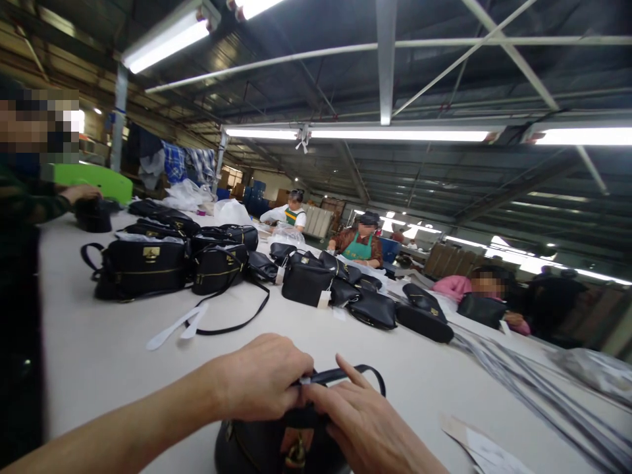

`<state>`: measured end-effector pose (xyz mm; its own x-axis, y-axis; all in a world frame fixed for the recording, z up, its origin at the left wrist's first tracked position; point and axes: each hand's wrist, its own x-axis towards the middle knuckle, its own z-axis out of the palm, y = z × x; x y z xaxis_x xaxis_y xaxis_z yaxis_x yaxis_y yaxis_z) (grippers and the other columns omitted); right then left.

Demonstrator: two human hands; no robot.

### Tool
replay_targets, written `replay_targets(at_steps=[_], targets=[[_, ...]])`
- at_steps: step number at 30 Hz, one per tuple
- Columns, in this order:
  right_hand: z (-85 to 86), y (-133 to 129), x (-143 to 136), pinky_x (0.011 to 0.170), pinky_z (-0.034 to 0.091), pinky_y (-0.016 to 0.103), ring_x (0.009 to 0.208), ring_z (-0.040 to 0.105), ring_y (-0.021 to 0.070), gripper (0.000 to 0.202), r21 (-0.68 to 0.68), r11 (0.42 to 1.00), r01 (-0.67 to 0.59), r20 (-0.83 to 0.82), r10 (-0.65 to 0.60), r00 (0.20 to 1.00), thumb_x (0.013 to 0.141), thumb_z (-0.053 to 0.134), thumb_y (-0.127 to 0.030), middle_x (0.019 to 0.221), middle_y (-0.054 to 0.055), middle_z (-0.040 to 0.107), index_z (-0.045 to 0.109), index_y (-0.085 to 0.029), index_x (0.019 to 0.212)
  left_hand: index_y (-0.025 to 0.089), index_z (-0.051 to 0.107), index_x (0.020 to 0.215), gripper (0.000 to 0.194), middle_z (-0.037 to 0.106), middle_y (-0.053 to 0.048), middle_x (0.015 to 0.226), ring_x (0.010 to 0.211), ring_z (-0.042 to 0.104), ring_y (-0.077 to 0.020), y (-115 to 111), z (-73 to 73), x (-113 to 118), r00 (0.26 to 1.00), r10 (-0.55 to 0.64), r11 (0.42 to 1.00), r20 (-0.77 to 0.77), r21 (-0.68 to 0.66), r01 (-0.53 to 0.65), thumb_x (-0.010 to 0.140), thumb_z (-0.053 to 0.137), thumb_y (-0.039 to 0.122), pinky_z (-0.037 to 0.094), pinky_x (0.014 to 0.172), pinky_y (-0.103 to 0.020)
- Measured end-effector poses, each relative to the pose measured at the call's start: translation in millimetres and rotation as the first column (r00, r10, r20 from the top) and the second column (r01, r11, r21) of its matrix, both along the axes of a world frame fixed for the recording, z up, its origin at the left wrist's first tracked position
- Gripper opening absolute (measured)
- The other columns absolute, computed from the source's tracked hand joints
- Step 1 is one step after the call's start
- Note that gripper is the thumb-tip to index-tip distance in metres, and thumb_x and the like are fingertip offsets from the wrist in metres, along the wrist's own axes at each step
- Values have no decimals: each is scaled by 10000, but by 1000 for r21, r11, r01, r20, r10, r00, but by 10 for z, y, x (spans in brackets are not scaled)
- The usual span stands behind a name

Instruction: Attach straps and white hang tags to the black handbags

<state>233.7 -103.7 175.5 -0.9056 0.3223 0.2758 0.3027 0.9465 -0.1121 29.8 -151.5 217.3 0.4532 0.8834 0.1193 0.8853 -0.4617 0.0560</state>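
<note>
A small black handbag (266, 444) with a gold clasp stands on the white table (99, 355) right in front of me. My left hand (261, 375) is closed around the bag's black strap (345, 375) at its top. My right hand (355, 418) rests on the bag's top next to it, fingers pinching the same strap, index finger stretched out. The strap loops out to the right of both hands.
Several black handbags (143, 266) lie across the table's middle, one with a loose strap and white strips (178, 326). A person stands at the left edge; other workers sit at the far side. Long grey strips (533, 388) and papers (484, 447) lie at right.
</note>
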Motion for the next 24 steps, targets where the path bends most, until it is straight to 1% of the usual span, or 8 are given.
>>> replay_targets(at_steps=[4,6,8,11,14,18,21,24], targets=[[5,-14,-21,1164,319,514,1002,683,169,588,-154,988,30,-66,-40,997,740,396,56,1042,7,715,512,-275,1212,196,679,810,97,703,-39,781,829,662,-241,108,-58,27,989,-89,994,-119,49,96,814,634,110,489,697,-304],[-5,-3,-23,1102,416,456,969,677,171,532,-197,980,28,-80,-45,996,730,394,39,1026,13,694,538,-268,1140,196,690,785,133,685,-34,806,817,654,-219,139,-60,3,989,-106,993,-101,38,110,799,637,74,483,665,-270],[-14,14,-14,947,529,347,928,665,170,496,-246,969,28,-98,-53,994,722,412,15,1014,21,670,533,-259,1117,202,712,868,122,662,-25,892,805,650,-181,132,-12,-91,992,-123,992,31,9,123,789,697,109,486,661,-232],[-2,43,-3,801,549,242,915,656,156,578,-281,959,38,-100,-68,993,664,447,17,1043,21,647,506,-254,1172,197,705,990,294,629,-1,963,771,634,-121,60,122,-342,940,-151,986,304,-19,165,722,806,130,481,655,-179],[52,71,-47,818,555,230,953,677,159,667,-186,982,33,-6,-35,999,655,447,38,1171,41,636,506,-264,1247,197,728,870,203,647,18,875,784,628,-117,-43,192,-579,919,-168,986,356,46,162,732,789,63,469,702,-178],[119,107,-168,866,570,244,1071,682,199,667,11,998,-55,175,53,983,714,430,52,1289,81,636,510,-233,1312,233,754,922,198,723,-13,960,898,666,-156,-157,56,-663,889,-263,963,374,39,268,778,765,98,494,828,-210],[105,126,-234,807,592,252,979,717,219,573,131,982,-139,228,107,968,752,513,-9,1232,88,678,539,-208,1289,194,749,966,197,744,-53,1012,923,676,-185,-199,-115,-584,894,-302,952,331,61,299,782,766,125,508,843,-230],[44,134,-274,710,595,248,798,735,203,381,173,973,-155,207,118,971,781,597,-122,1054,24,729,614,-253,1138,157,723,887,143,747,-61,920,863,676,-206,-215,-240,-498,926,-310,951,215,64,303,758,777,126,520,796,-254]])
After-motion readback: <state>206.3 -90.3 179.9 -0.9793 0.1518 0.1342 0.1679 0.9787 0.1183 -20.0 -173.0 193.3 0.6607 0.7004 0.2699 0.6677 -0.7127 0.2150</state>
